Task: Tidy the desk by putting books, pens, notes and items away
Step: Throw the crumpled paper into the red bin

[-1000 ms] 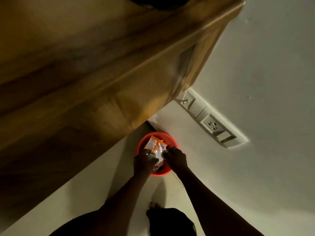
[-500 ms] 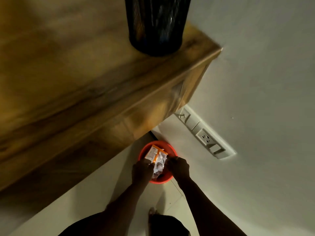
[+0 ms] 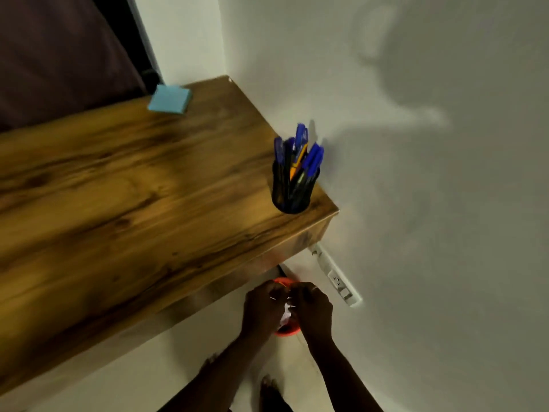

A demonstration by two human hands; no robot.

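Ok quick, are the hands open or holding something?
Left hand: curled beside the white paper; grip cannot be told.
Right hand: curled too; cannot be told.

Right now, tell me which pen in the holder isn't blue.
The orange one, in the middle of the holder; the other pens have blue caps.

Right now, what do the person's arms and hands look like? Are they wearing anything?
Both arms are bare up to the picture's edge: no sleeves, gloves, watch or bracelet show. The left hand and right hand are bare too. A small pale glint on one right finger might be a ring; the dim, blurry picture leaves that unsure.
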